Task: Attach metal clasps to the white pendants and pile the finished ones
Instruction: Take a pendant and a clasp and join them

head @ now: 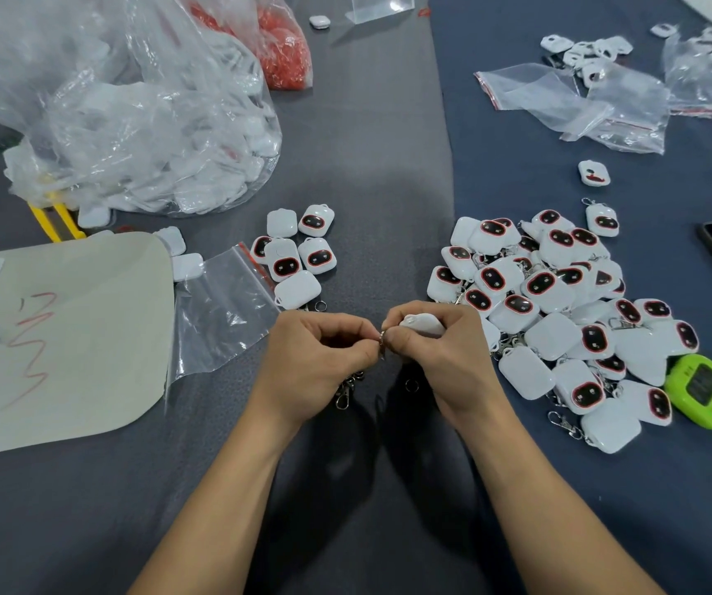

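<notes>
Right hand [440,362] grips a smooth, rounded white pendant [422,325]. Left hand [315,358] pinches a small metal clasp [382,337] against it. Glossy pile [560,311] lies just right of the hands.

Over the middle of the table [367,143], the left hand [315,354] pinches a metal clasp [382,342] just beside the white pendant [423,325] gripped in the right hand [436,354]. Spare clasps [348,390] dangle under the left palm. A pile of pendants [560,302] lies toward the right edge, with a green timer [706,390] just beside it
</notes>
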### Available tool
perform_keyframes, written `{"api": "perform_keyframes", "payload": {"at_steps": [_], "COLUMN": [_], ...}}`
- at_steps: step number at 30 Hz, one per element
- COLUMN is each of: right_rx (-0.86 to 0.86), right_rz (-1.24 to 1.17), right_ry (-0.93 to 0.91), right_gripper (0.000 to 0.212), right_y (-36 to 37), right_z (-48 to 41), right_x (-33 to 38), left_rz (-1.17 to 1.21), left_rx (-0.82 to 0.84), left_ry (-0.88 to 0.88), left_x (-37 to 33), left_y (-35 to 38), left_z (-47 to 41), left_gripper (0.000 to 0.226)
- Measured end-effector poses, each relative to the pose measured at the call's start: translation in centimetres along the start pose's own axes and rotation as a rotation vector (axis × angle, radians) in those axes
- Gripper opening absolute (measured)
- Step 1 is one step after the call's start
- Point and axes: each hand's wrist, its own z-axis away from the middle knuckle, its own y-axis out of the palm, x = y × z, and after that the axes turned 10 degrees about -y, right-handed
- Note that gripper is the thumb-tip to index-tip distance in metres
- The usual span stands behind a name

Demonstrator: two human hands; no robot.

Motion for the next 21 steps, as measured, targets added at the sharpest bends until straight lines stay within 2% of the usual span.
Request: {"api": "perform_keyframes", "payload": {"at_steps": [9,12,14,17,19,21], "right_rx": [0.078,0.067,0.010,-0.062,-0.050,0.012], "right_rz": [-0.047,0.007,0.064,0.105,0.165,0.331], "right_ry": [-0.019,0.022,0.110,0.195,0.177,0.132], "right_gripper": [0.018,0.017,0.013,0.019,0.016,0.010], "right_y": [0.1,0.2,0.1,-0.6,-1.2,-2.0], "right_z": [0.2,0.2,0.0,-0.2,-0.4,-0.5], "right_x": [0.3,0.5,0.5,0.7,0.9,0.9], "left_rz": [0.006,-0.025,-0.159,-0.655,-0.895,-0.986], "left_rx": [0.056,-0.046,-0.223,-0.429,-0.423,-0.318], "left_ry": [0.016,0.052,0.133,0.363,0.503,0.546], "left_x": [-0.4,-0.5,-0.6,-0.9,-0.8,-0.3], "left_y": [0.0,0.4,0.4,-0.1,0.0,0.7], "left_z": [0.1,0.3,0.1,-0.5,-0.9,-1.1], "left_gripper": [0.013,0.009,0.008,0.013,0.013,0.013]}}
